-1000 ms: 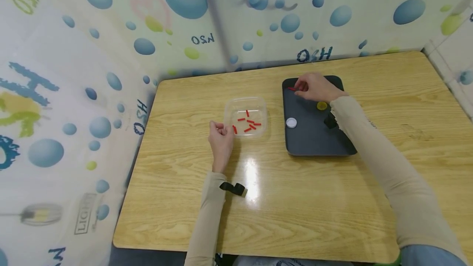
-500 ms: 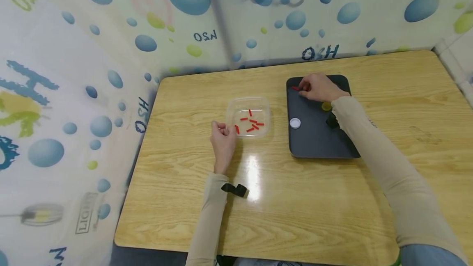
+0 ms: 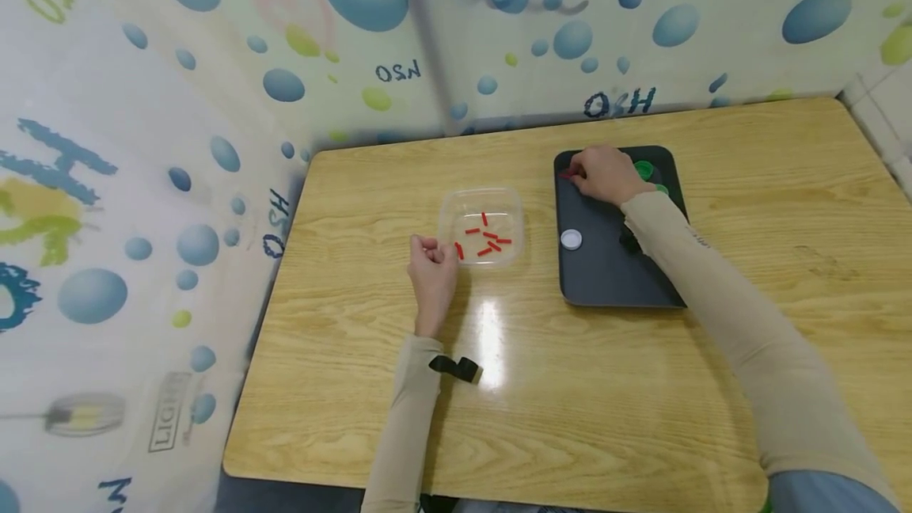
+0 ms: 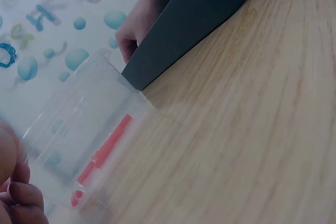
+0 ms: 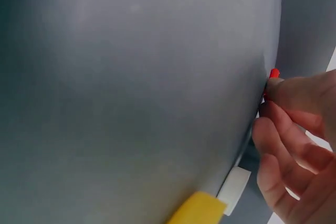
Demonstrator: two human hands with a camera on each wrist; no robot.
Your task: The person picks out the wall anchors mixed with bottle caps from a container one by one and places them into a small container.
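Observation:
My left hand (image 3: pixel 433 283) pinches the left rim of a clear plastic container (image 3: pixel 518 224) with curled fingers. Several short red sticks (image 3: pixel 490 236) lie scattered on the container's floor. Over at the far left corner of a dark grey tray (image 3: pixel 591 279), my right hand (image 3: pixel 606 174) pinches another red stick (image 5: pixel 274 73) between thumb and index finger. The stick's end pokes out past the fingertips, close to the tray's surface, and the rest is hidden by them.
A white round cap (image 3: pixel 571 240) lies near the tray's left edge. Green caps (image 3: pixel 644 170) sit at the far right, partly behind the right forearm. A yellow cap (image 5: pixel 199 208) shows in the right wrist view. Patterned curtains (image 3: pixel 456 46) hang along the table's far and left sides.
My right hand has shifted slightly left and nearer, still on the red stick. Green caps have come into view, while the arm now covers the yellow one. The left hand stays at the container.

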